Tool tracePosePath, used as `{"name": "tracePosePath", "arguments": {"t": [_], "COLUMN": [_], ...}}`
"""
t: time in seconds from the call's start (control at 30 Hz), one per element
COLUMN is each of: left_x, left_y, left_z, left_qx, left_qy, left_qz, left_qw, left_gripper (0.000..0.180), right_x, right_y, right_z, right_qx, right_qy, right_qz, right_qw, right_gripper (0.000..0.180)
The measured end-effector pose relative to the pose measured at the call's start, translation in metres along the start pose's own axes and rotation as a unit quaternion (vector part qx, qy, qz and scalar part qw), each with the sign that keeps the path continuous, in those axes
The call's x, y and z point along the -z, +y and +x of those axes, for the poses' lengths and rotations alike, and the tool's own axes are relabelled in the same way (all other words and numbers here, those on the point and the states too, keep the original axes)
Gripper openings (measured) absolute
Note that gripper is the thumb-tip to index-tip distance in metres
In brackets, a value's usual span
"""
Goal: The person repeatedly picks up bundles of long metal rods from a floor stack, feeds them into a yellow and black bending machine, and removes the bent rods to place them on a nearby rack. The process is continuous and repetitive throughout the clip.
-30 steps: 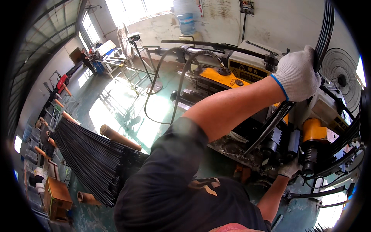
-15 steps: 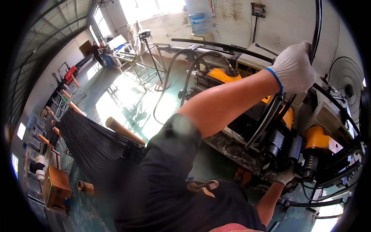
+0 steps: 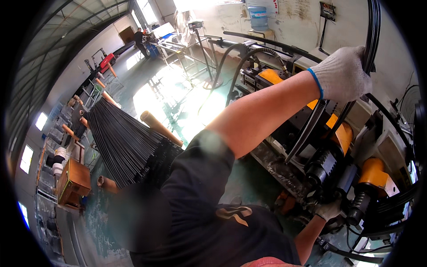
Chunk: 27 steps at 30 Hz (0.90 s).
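My left hand [image 3: 346, 73], in a white knit glove with a blue cuff, is raised at the upper right. Its fingers are closed around a long black bar [image 3: 372, 33] that stands nearly upright and continues down below the glove towards the machine. Lower down, my right hand [image 3: 329, 210], also gloved, reaches in beside the machine's black ribbed cylinder [image 3: 321, 168]. Its fingers are hidden among dark parts, so what it touches does not show. Close by are an orange machine head [image 3: 372, 171] and a second orange block [image 3: 341, 132].
A bundle of long black bars [image 3: 129, 142] rests on a rack with cardboard tubes [image 3: 160, 127] to my left. Hoses [image 3: 233, 73] loop behind the machine. A wooden cabinet [image 3: 73, 182], a red pallet truck [image 3: 106, 62] and a distant person [image 3: 140, 43] are farther off.
The view has swung, so the room and machine have shifted in the picture. My left hand keeps its grip on the bar, and my right hand stays down by the machine.
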State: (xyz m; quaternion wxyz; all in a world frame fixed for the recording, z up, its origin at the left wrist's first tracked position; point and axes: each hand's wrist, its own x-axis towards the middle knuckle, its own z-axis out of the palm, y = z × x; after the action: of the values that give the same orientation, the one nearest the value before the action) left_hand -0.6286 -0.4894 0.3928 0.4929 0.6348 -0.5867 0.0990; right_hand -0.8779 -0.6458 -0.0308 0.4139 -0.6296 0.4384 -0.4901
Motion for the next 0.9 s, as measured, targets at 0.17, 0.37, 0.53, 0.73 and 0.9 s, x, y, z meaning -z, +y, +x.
{"name": "tracePosePath", "arguments": {"t": [0.17,0.37,0.53,0.73,0.9], "left_x": [-0.001,0.003,-0.005,-0.024,-0.012], "left_y": [0.005,0.015,0.007,-0.05,-0.031], "left_z": [-0.002,-0.006,0.0,0.016,-0.004], "left_qx": [0.05,0.067,0.029,-0.198,-0.218], "left_qy": [-0.012,-0.028,-0.026,0.011,-0.015], "left_qz": [-0.017,0.057,0.08,0.336,0.5], "left_qw": [0.999,0.996,0.996,0.921,0.838], "left_gripper": [0.03,0.029,0.023,0.006,0.005], "right_x": [-0.001,0.0,0.0,-0.002,0.011], "right_y": [0.04,-0.021,0.002,-0.007,0.013], "right_z": [0.018,0.003,0.01,0.007,0.006], "right_qx": [-0.205,-0.302,-0.208,-0.174,0.085], "right_qy": [-0.008,0.006,0.006,-0.005,-0.061], "right_qz": [0.235,0.316,0.274,0.262,-0.236], "right_qw": [0.95,0.899,0.939,0.949,0.966], "right_gripper": [0.029,0.029,0.029,0.034,0.039]}}
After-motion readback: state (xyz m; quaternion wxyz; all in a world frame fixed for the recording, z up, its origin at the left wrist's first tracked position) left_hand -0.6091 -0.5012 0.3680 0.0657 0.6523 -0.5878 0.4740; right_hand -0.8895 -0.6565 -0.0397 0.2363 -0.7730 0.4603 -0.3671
